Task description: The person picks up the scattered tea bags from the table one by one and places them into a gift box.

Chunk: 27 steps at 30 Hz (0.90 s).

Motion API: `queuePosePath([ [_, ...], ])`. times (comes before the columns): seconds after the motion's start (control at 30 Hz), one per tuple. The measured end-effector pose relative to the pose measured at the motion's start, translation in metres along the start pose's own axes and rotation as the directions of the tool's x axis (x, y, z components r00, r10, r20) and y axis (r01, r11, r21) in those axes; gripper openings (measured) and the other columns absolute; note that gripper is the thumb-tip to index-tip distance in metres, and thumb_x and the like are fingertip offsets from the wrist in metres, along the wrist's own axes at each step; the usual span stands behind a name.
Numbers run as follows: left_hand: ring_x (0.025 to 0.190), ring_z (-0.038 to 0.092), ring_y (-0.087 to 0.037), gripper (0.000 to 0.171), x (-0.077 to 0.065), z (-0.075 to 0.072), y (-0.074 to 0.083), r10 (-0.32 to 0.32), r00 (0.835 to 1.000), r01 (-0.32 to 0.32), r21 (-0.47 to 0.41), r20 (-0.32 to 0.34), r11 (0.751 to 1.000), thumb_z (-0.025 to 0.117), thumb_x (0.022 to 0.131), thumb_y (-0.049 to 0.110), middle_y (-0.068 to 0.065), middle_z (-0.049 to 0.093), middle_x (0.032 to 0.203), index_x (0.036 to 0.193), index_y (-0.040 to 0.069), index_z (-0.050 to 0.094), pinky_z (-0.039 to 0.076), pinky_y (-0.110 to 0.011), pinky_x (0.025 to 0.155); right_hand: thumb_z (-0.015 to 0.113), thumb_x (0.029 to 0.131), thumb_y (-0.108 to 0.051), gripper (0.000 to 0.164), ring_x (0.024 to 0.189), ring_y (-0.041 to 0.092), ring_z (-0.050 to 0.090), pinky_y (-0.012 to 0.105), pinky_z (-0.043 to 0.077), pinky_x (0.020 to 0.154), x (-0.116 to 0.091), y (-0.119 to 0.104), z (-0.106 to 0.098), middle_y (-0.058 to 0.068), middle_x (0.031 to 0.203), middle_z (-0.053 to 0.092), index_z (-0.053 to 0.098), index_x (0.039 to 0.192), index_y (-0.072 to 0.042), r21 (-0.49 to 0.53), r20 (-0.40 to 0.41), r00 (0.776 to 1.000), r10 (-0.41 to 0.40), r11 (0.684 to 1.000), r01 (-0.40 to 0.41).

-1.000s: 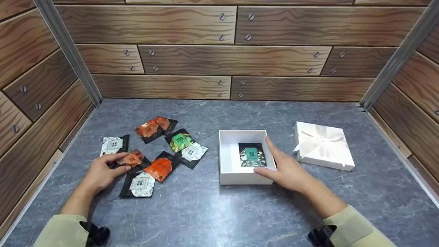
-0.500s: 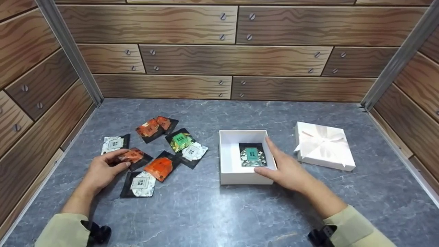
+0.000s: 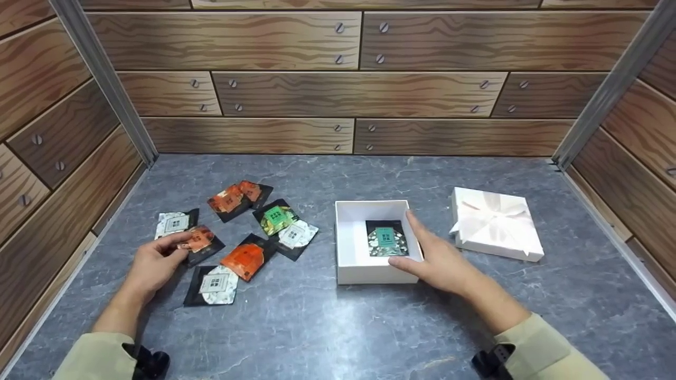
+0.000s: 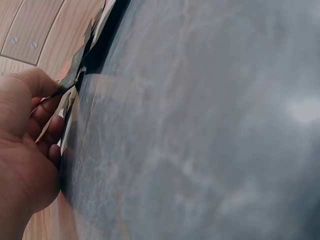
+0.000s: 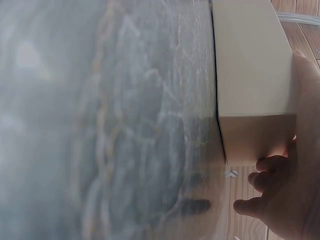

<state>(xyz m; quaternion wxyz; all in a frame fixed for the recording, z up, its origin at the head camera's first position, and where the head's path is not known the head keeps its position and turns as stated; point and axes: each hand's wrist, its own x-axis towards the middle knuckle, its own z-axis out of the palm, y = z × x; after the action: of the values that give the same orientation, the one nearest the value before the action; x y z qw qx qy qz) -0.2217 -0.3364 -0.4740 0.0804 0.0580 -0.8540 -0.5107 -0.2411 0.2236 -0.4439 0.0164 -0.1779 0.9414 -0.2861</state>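
In the head view my left hand (image 3: pixel 156 266) pinches the left edge of a black and orange sachet (image 3: pixel 203 241) between thumb and fingers. The left wrist view shows the thumb (image 4: pixel 42 82) pressed on that thin packet's edge, fingers curled beneath. A white-and-black sachet (image 3: pixel 171 224) lies just behind it, another white-patterned sachet (image 3: pixel 219 285) in front. My right hand (image 3: pixel 443 258) holds an open white box (image 3: pixel 377 274) at its near right corner, thumb on the front rim, index finger along the right wall. Inside the box lies a black sachet with a green label (image 3: pixel 387 238).
A bright orange sachet (image 3: pixel 245 259), a green sachet (image 3: pixel 275 215) overlapping a white one (image 3: pixel 297 234), and two orange sachets (image 3: pixel 227 200) lie around the left hand. A white lid with a ribbon bow (image 3: pixel 496 221) rests right of the box. Wood-patterned walls enclose the grey marbled table.
My left fingers have drawn back slightly left, to the edge of the black and orange sachet, which has turned a little and shows more of its face. The right hand and box stay put.
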Motion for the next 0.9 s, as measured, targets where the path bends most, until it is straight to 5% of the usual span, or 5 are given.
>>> queuePosePath([
  [0.2,0.092,0.056,-0.008,0.043,0.001,-0.001,0.000,-0.022,1.000,0.021,0.090,0.000,0.996,0.075,0.102,0.022,-0.011,0.071,0.118,0.140,0.002,0.068,0.047,-0.018,0.075,0.069,0.090,-0.073,0.118,0.146,0.050,0.041,0.063,0.033,0.119,0.002,0.000,0.001,0.031,0.164,0.035,0.011,0.171,-0.011,0.001,0.009,1.000,0.009,1.000,-0.009],
  [0.3,0.092,0.058,-0.008,0.041,0.001,-0.003,0.000,-0.005,1.000,0.005,0.122,0.003,0.992,0.074,0.101,0.017,-0.015,0.072,0.119,0.139,0.002,0.069,0.048,-0.018,0.076,0.069,0.090,-0.074,0.119,0.146,0.051,0.041,0.063,0.033,0.119,0.003,-0.001,0.001,0.031,0.164,0.035,0.010,0.172,-0.012,0.000,0.014,1.000,0.012,1.000,-0.012],
  [0.63,0.070,0.060,-0.002,0.041,0.000,-0.010,0.016,0.051,0.998,-0.050,0.039,-0.046,0.998,0.076,0.096,0.000,-0.013,0.072,0.100,0.135,-0.006,0.067,0.050,-0.019,0.059,0.070,0.092,-0.070,0.116,0.145,0.050,0.043,0.064,0.034,0.118,0.004,-0.004,0.001,0.033,0.161,0.038,0.012,0.171,-0.008,0.012,0.011,1.000,-0.004,1.000,0.003],
  [0.9,0.074,0.062,-0.001,0.052,0.003,-0.009,0.055,0.112,0.993,-0.113,0.031,0.044,0.993,0.075,0.098,0.004,-0.026,0.061,0.137,0.147,-0.001,0.060,0.050,-0.020,0.056,0.069,0.091,-0.071,0.117,0.145,0.050,0.042,0.063,0.033,0.119,0.000,-0.001,0.000,0.032,0.162,0.037,0.011,0.171,-0.009,0.006,0.008,1.000,0.009,1.000,-0.009],
])
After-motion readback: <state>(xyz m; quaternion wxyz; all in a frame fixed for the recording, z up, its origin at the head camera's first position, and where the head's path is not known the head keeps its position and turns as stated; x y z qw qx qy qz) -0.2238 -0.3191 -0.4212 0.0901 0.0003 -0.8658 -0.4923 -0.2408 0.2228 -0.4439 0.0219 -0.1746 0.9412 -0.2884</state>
